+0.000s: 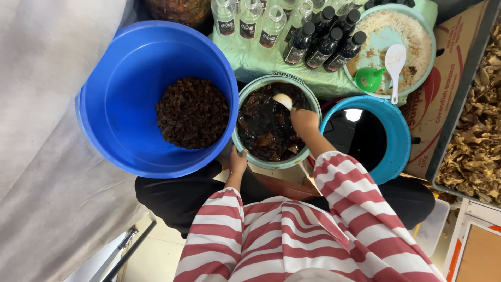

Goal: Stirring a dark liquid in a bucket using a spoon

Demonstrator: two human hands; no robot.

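A pale green strainer bowl (245, 146) full of dark wet leaves and black liquid sits in front of me. My right hand (303, 119) is inside it, closed on a white ladle (283, 100) whose scoop pokes up from the dark mass. My left hand (237, 161) grips the bowl's near rim. Both of my sleeves are red and white striped.
A big blue tub (120, 125) at left holds a heap of dark brown bits. A blue bucket (399, 136) of black liquid stands at right. Behind are several bottles (323, 36), clear and dark, and a green basin (412, 31) with a funnel and white spoon. Dried leaves (477, 130) fill a tray at far right.
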